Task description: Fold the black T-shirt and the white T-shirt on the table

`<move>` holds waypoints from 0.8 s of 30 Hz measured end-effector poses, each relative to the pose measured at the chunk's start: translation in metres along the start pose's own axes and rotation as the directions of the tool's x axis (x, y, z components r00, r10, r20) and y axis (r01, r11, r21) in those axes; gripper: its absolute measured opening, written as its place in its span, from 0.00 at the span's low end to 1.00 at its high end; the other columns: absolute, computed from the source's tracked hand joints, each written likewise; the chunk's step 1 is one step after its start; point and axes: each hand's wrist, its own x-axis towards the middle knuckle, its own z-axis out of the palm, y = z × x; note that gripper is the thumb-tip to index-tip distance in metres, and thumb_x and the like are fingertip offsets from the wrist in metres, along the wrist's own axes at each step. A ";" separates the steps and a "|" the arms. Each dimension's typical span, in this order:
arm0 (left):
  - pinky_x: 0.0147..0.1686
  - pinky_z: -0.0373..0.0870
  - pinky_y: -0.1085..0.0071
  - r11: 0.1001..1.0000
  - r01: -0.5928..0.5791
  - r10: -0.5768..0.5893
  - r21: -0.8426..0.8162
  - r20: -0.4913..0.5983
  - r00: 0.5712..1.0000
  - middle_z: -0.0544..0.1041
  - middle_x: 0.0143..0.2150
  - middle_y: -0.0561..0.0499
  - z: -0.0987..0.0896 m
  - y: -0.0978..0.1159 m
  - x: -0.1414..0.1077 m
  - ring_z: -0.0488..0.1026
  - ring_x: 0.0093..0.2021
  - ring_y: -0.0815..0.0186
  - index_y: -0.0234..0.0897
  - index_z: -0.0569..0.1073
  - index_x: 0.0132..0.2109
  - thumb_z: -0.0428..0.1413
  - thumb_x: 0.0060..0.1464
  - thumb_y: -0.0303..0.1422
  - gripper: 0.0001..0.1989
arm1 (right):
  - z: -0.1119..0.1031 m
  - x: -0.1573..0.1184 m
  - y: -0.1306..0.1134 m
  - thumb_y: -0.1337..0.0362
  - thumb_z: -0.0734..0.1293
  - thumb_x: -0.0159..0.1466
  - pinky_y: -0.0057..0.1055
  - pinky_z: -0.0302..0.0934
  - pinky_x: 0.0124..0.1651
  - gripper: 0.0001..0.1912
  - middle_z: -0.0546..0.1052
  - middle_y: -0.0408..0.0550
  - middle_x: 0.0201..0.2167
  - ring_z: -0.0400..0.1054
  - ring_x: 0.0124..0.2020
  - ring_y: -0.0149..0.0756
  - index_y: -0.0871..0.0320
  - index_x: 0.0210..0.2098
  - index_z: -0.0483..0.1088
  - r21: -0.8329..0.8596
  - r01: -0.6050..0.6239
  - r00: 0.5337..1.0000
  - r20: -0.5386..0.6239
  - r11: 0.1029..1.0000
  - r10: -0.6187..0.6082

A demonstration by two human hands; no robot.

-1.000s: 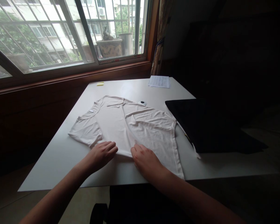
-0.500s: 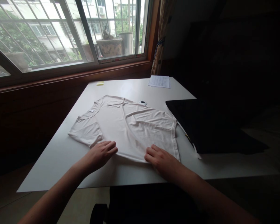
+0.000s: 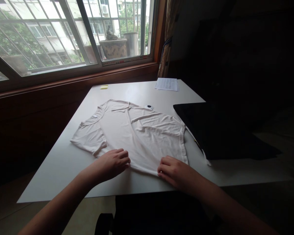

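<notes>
A white short-sleeved T-shirt lies spread on the white table, its collar to the left and its bottom hem to the right. Wrinkles run across its far right half. On the near side edge, by the sleeve, my left hand is closed with curled fingers on the fabric. Farther right along that same edge, near the hem, my right hand pinches the cloth. The fingertips of my left hand are partly hidden.
Black cloth covers the table's right part, with a white cord beside it. Papers and a yellow note lie at the far edge. A small round white object sits behind the shirt. A chair armrest is below.
Both hands have shifted a little to the right along the shirt's near edge. That edge has come slightly nearer to me by my right hand.
</notes>
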 end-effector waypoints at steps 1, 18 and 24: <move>0.39 0.66 0.67 1.000 -0.017 0.017 0.014 0.004 1.000 0.72 0.39 0.50 0.002 0.005 0.006 0.69 0.38 0.64 0.38 0.71 0.39 0.50 0.70 0.30 0.08 | 0.002 0.001 -0.001 0.67 0.64 0.71 0.30 0.61 0.45 0.07 0.73 0.48 0.40 0.68 0.42 0.36 0.57 0.39 0.76 -0.007 -0.009 1.000 0.006 1.000 0.009; 0.34 0.69 0.63 0.979 0.024 -0.033 0.204 0.042 0.999 0.71 0.37 0.48 0.019 0.025 0.037 0.68 0.34 0.61 0.39 0.66 0.35 0.53 0.60 0.22 0.08 | 0.012 -0.001 -0.010 0.78 0.62 0.61 0.33 0.61 0.42 0.10 0.72 0.47 0.35 0.67 0.37 0.39 0.58 0.34 0.69 -0.251 -0.051 0.984 -0.176 0.967 0.006; 0.30 0.65 0.65 0.969 0.041 -0.025 0.245 -0.066 0.997 0.69 0.35 0.49 0.025 0.025 0.031 0.65 0.31 0.63 0.39 0.64 0.35 0.49 0.61 0.18 0.11 | 0.019 -0.007 -0.004 0.81 0.62 0.58 0.34 0.62 0.43 0.14 0.72 0.49 0.38 0.67 0.39 0.40 0.58 0.38 0.68 -0.267 -0.050 0.987 -0.164 0.962 0.006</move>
